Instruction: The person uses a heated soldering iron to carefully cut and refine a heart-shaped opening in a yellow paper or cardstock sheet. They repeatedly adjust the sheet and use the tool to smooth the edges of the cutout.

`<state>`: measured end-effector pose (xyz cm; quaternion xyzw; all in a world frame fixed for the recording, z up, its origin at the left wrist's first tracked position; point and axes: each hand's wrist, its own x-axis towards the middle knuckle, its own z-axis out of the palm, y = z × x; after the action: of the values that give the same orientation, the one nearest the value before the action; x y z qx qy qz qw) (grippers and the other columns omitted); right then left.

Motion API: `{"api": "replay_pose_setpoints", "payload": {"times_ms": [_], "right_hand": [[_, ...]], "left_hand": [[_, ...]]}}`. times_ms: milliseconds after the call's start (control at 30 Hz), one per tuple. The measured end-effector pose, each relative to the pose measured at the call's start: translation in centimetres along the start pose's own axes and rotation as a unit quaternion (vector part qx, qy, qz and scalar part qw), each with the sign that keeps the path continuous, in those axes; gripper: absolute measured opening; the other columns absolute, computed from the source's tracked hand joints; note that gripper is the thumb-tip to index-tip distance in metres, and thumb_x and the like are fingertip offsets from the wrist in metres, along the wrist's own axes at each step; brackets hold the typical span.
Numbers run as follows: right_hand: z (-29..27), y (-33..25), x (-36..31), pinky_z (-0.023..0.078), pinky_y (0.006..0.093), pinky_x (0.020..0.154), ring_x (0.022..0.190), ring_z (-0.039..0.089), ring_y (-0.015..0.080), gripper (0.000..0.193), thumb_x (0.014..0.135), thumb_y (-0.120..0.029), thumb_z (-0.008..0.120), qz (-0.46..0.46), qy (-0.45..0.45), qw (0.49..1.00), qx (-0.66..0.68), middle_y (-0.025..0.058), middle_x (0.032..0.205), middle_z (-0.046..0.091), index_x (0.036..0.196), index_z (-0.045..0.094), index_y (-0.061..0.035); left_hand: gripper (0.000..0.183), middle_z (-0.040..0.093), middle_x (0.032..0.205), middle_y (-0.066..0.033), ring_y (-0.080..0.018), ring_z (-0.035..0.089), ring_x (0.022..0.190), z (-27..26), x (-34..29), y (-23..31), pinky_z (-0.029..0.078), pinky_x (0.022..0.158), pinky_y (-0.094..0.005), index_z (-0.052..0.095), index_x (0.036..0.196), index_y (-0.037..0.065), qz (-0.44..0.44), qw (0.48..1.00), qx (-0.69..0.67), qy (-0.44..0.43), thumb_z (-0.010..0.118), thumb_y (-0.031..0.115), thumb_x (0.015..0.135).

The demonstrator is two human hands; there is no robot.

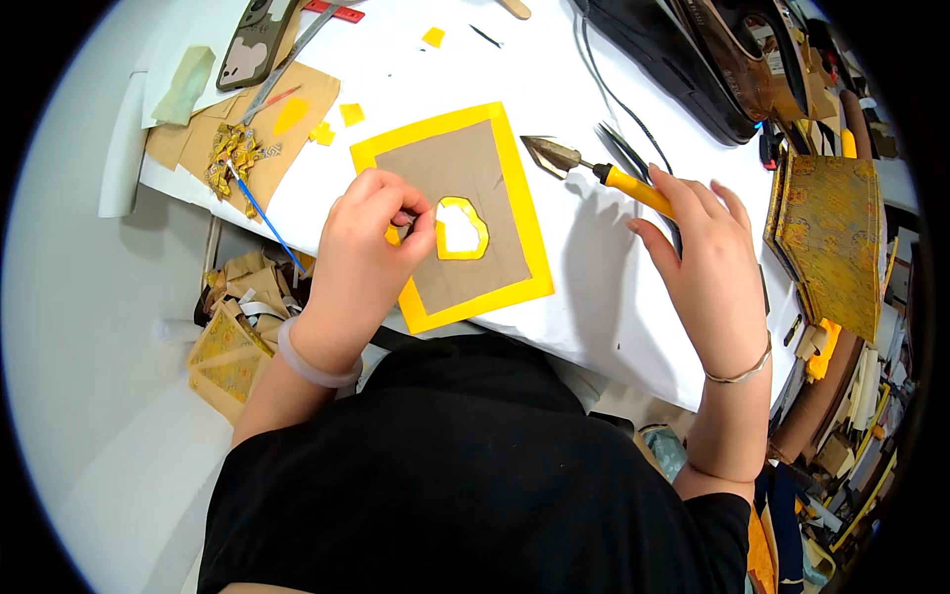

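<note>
In front of me lies a grey-brown rectangular panel [411,168] with a yellow border folded round its edges. An irregular hole near its middle has a yellow rim [463,255], and white shows through it. My left hand [366,233] is over the panel's left side, thumb and fingers pinched beside the hole; what they hold, if anything, is too small to make out. My right hand [708,243] hovers open, thumb and fingers apart, around the end of a yellow handle [638,190]. That handle belongs to a small hand iron with a pointed metal head [550,153].
Yellow scraps [351,114] lie beyond the panel. At left are crumpled patterned cloth [233,158], a blue-handled brush [267,218], a metal ruler [292,64] and a phone [259,45]. A black bag [683,59] and patterned gold panels [831,238] stand at right.
</note>
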<state>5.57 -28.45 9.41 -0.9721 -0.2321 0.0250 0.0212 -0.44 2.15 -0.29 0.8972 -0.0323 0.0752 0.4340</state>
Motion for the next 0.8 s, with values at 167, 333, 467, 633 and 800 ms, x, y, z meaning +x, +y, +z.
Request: {"api": "replay_pose_setpoints", "payload": {"times_ms": [167, 333, 467, 633, 800], "right_hand": [[-2.3, 0.5, 1.0, 0.032, 0.0546, 0.13, 0.124, 0.07, 0.0263, 0.014, 0.101, -0.018, 0.075, -0.068, 0.182, 0.976, -0.096, 0.0071, 0.121, 0.079, 0.109, 0.081, -0.0078], [-6.0, 1.9, 0.3, 0.058, 0.0407, 0.099, 0.082, 0.075, 0.0212, 0.012, 0.105, -0.01, 0.07, -0.031, 0.234, 0.971, 0.028, 0.0067, 0.085, 0.078, 0.104, 0.08, -0.0054], [-4.1, 1.1, 1.3, 0.063, 0.0345, 0.077, 0.086, 0.075, 0.0268, 0.038, 0.105, -0.001, 0.064, -0.016, 0.235, 0.962, 0.136, 0.0112, 0.097, 0.078, 0.143, 0.062, -0.0046], [-0.5, 1.2, 2.8, 0.045, 0.0503, 0.12, 0.119, 0.07, 0.0283, 0.049, 0.101, -0.028, 0.076, -0.102, 0.128, 0.983, -0.081, 0.0139, 0.131, 0.072, 0.142, 0.064, -0.0052], [0.8, 0.7, 2.7, 0.043, 0.0519, 0.119, 0.094, 0.075, 0.0254, 0.034, 0.107, -0.037, 0.067, -0.055, -0.03, 0.991, -0.12, 0.0078, 0.094, 0.078, 0.124, 0.07, -0.0075]], "left_hand": [[0.015, 0.067, 0.096, -0.0089, -0.0232, 0.069, 0.076, 0.1, 0.1, -0.1, 0.057, 0.072, -0.0347, 0.07, 0.091, 0.001, 0.018, 1.0, 0.003, 0.013, 0.081, -0.005, 0.083], [0.014, 0.065, 0.098, -0.0085, -0.0184, 0.064, 0.079, -0.1, 0.0, -0.3, 0.055, 0.074, -0.0295, 0.068, 0.094, -0.001, 0.017, 1.0, -0.013, 0.002, 0.079, -0.006, 0.088], [0.013, 0.065, 0.098, -0.0089, -0.019, 0.064, 0.081, -0.1, 0.0, -0.2, 0.055, 0.075, -0.0304, 0.068, 0.095, -0.002, 0.006, 1.0, -0.025, -0.011, 0.079, -0.005, 0.089], [0.012, 0.065, 0.098, -0.01, -0.0223, 0.066, 0.081, -0.5, -0.1, 0.0, 0.056, 0.075, -0.0333, 0.068, 0.094, -0.002, 0.002, 0.999, -0.04, -0.008, 0.079, -0.004, 0.089], [0.012, 0.067, 0.097, -0.012, -0.0275, 0.07, 0.078, -0.7, -0.3, 0.0, 0.058, 0.072, -0.0374, 0.069, 0.091, -0.003, -0.004, 0.999, -0.031, 0.016, 0.081, -0.003, 0.086]]}}
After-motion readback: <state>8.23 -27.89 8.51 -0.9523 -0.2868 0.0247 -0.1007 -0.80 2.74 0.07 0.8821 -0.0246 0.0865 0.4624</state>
